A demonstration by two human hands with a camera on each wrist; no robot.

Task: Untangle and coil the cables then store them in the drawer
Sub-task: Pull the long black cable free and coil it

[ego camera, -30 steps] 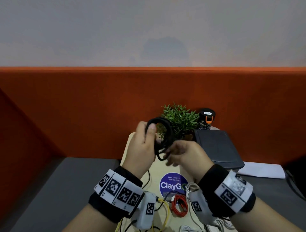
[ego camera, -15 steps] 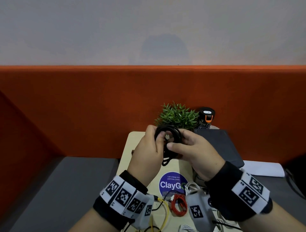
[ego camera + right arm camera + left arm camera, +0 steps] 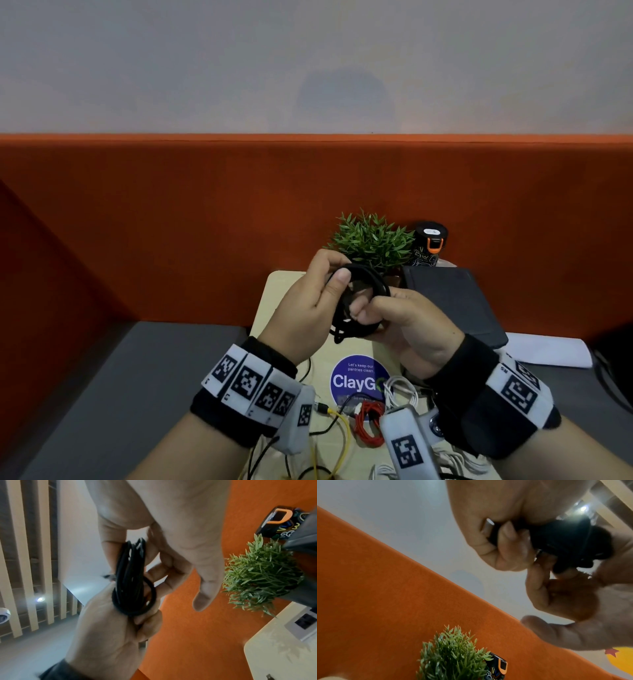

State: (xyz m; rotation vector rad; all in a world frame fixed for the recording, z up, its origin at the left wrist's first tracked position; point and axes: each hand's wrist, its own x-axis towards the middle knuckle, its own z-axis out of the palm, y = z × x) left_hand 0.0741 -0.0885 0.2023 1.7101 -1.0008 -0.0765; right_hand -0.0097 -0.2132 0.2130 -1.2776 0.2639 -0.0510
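A black cable wound into a small coil is held up above the table between both hands. My left hand grips its left side, thumb on the front of the loops. My right hand pinches the lower right part, fingers curled into the loops. In the left wrist view the black cable sits under my curled left hand. From the right wrist the coil shows edge-on between the right hand and the left hand. No drawer is in view.
On the pale table below my wrists lie a red coiled cable, a yellow cable, white cables and thin black leads. A potted plant, a black bottle and a dark grey case stand behind.
The coil and both hands have shifted slightly right and down. My right hand went from under the coil to gripping its lower right side with curled fingers.
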